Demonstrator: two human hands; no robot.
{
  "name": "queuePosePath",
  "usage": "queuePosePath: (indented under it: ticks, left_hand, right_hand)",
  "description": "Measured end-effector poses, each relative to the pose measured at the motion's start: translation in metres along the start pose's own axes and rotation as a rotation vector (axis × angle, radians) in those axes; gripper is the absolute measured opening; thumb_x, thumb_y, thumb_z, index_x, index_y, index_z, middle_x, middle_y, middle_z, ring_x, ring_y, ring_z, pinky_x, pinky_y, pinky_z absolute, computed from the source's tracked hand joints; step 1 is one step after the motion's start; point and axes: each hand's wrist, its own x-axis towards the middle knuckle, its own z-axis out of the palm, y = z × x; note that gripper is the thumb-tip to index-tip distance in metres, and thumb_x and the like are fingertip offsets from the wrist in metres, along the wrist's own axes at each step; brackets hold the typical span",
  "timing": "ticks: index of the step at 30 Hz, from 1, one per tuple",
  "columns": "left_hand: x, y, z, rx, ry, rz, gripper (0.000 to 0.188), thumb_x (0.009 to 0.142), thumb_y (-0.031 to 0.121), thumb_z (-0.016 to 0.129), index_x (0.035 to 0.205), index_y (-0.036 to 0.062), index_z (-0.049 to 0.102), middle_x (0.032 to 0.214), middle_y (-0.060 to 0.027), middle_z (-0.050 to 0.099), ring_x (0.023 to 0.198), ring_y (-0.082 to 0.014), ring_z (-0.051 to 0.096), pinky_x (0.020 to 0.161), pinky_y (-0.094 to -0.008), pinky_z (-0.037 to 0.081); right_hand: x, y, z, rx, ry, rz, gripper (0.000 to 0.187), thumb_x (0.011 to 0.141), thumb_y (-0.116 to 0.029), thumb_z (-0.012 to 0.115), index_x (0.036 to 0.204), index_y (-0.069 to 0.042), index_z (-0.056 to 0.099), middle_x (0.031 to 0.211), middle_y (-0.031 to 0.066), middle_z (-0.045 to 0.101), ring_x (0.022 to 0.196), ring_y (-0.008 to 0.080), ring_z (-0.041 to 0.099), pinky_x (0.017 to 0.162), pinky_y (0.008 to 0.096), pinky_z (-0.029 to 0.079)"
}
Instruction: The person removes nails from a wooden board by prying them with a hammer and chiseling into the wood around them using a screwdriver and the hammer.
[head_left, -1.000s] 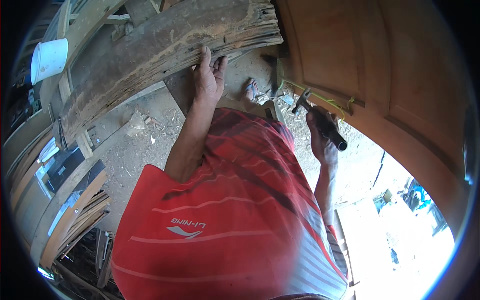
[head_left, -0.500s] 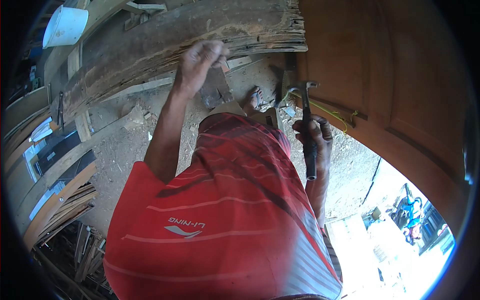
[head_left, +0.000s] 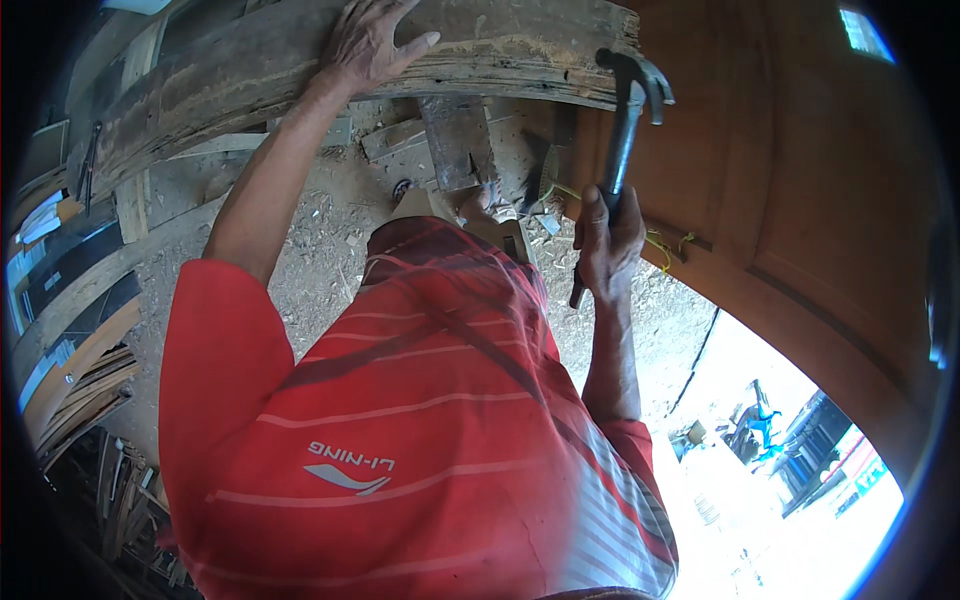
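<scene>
In my right hand (head_left: 612, 245) is a claw hammer (head_left: 623, 140), gripped round its dark handle. Its head is raised beside the splintered end of a thick, weathered wooden plank (head_left: 520, 50). My left hand (head_left: 372, 45) lies on that plank, thumb spread toward the right and other fingers stretched toward the top of the picture, where the tips are partly cut off. Nothing shows in the left hand.
A large brown panelled wooden door (head_left: 690, 170) stands close on the right, with a yellow cord (head_left: 660, 250) at its edge. Below the plank, a short dark board (head_left: 455, 145) slants down near my feet. Stacked wood strips (head_left: 95, 395) lie at left; the dirt floor (head_left: 310, 250) carries wood chips.
My left hand has gone from closed above the plank's near edge to spread flat on it. The hammer has risen in my right hand, head up toward the plank's end.
</scene>
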Motion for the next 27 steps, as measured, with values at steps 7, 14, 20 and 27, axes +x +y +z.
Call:
queuePosePath:
  ticks: [7,14,20,27]
  left_hand:
    - [-0.003,-0.001,-0.003,0.008,-0.027,0.017,0.067,0.094,0.048,0.064,0.144,0.0048,0.054,0.159,-0.0202,0.039,0.15,-0.0357,0.031,0.122,-0.0511,0.025]
    - [-0.001,0.0,-0.008,0.025,-0.025,-0.007,0.063,0.096,0.045,0.064,0.143,0.0053,0.055,0.159,-0.019,0.04,0.149,-0.0352,0.033,0.123,-0.0501,0.026]
    - [0.001,0.004,-0.01,0.007,-0.001,0.031,0.062,0.094,0.042,0.065,0.143,0.0057,0.056,0.157,-0.0181,0.042,0.148,-0.0353,0.035,0.122,-0.0508,0.027]
    - [0.0,-0.004,-0.005,0.003,-0.029,-0.033,0.055,0.096,0.037,0.063,0.14,0.0057,0.057,0.156,-0.0149,0.045,0.149,-0.0339,0.035,0.121,-0.0524,0.03]
  right_hand:
    - [0.008,0.016,0.028,-0.184,-0.104,0.068,0.054,0.102,-0.053,0.057,0.103,0.001,0.059,0.07,0.0115,0.06,0.064,0.0223,0.059,0.062,0.0402,0.047]
    - [0.0,-0.085,0.01,0.41,0.226,-0.6,0.044,0.107,-0.044,0.052,0.102,0.0,0.053,0.067,0.0069,0.054,0.049,0.0103,0.051,0.042,0.0243,0.044]
    - [0.004,0.037,0.04,-0.074,0.16,-0.249,0.049,0.104,-0.052,0.051,0.098,-0.003,0.054,0.069,0.006,0.055,0.054,0.0112,0.052,0.045,0.0286,0.042]
    - [0.003,-0.068,0.005,0.2,0.21,-0.224,0.045,0.106,-0.048,0.052,0.088,-0.007,0.051,0.058,-0.0008,0.048,0.046,0.0082,0.048,0.041,0.0245,0.037]
